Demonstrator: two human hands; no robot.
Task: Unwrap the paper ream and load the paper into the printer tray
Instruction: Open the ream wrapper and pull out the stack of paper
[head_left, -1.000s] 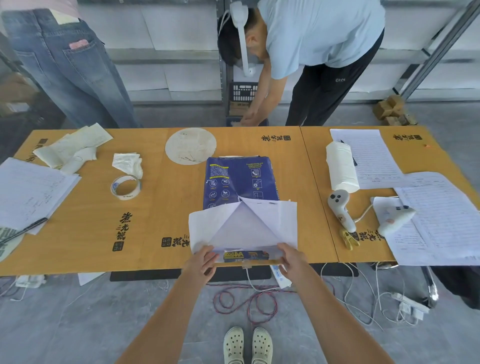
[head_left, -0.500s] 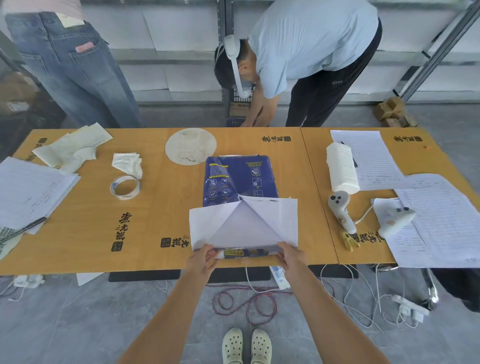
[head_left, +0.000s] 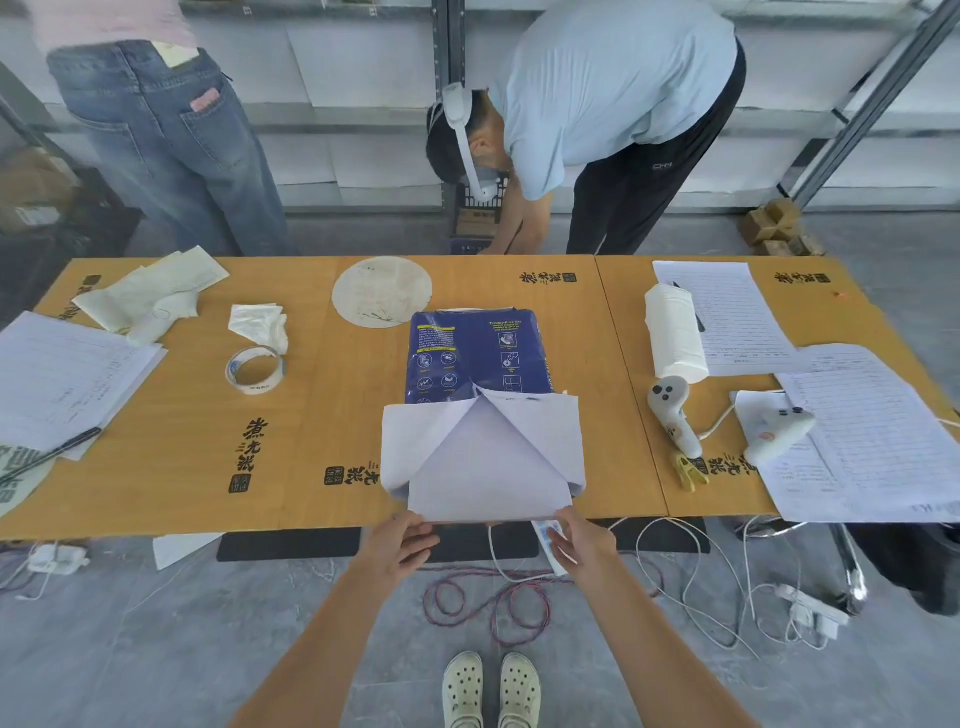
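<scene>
Dark blue printed paper ream (head_left: 480, 356) lies flat at centre of the orange wooden bench (head_left: 176, 441). Long axis runs straight away from the wearer; near end sits at the bench's front edge, far end points at the round pale disc (head_left: 382, 292).

Near end of wrapper is opened: white inner flaps (head_left: 483, 457) folded out left and right, a central flap drawn down toward the front edge, forming a peaked shape.

Left hand (head_left: 402, 543) at the lower left corner of the central flap, grip pinched on its edge. Right hand (head_left: 584, 545) at the lower right corner, fingers closed on the flap edge there. Both hands hang just off the bench front.

Left of ream: clear tape roll (head_left: 255, 370), crumpled white tissue (head_left: 260, 326). Right of ream, well apart: white paper towel roll (head_left: 674, 335), two white handheld controllers (head_left: 672, 413), printed sheets (head_left: 878, 431).
</scene>
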